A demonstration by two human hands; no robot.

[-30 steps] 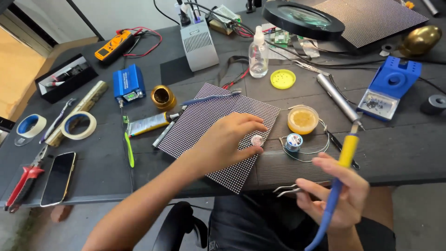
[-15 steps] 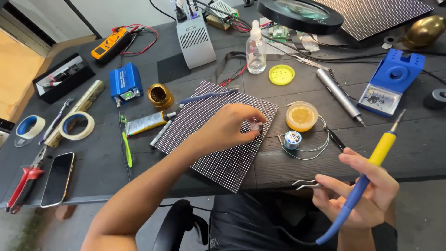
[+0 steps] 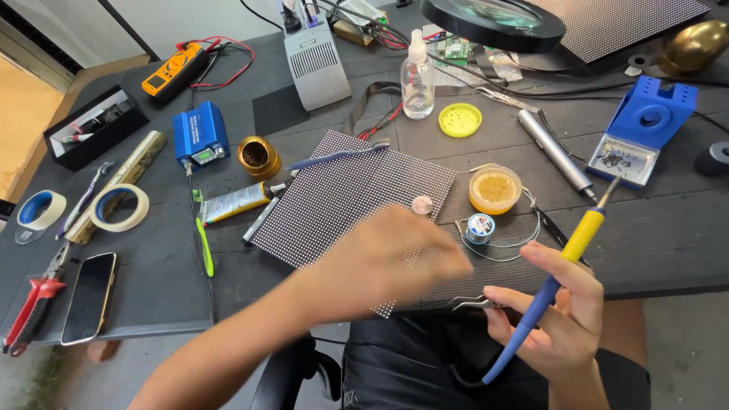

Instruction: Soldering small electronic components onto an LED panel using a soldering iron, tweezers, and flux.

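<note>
The right hand (image 3: 566, 319) was raised in front of the table edge, palm turned toward the camera, its fingers curled around a soldering iron (image 3: 558, 269) with a yellow and blue handle, the tip pointing up and away toward the blue stand (image 3: 645, 125). The same hand also pinched metal tweezers (image 3: 471, 303), which stuck out to the left. The left hand (image 3: 395, 262) was blurred with motion over the near corner of the LED matrix panel (image 3: 342, 197); whether it was open or closed could not be told, and nothing showed in it. The forearm ran down to the lower left.

The panel lay flat on a dark wooden table (image 3: 668, 235), turned at an angle. Just beside its right edge sat a small coin-like disc (image 3: 421, 204), a spool of solder wire (image 3: 480, 227) and a round tin of amber flux (image 3: 494, 189). Farther back stood a clear bottle (image 3: 418, 76) and a yellow lid (image 3: 460, 119). To the left lay rolls of tape (image 3: 118, 207), a phone (image 3: 89, 297) and red-handled pliers (image 3: 34, 304). Bare concrete floor showed under the table.
</note>
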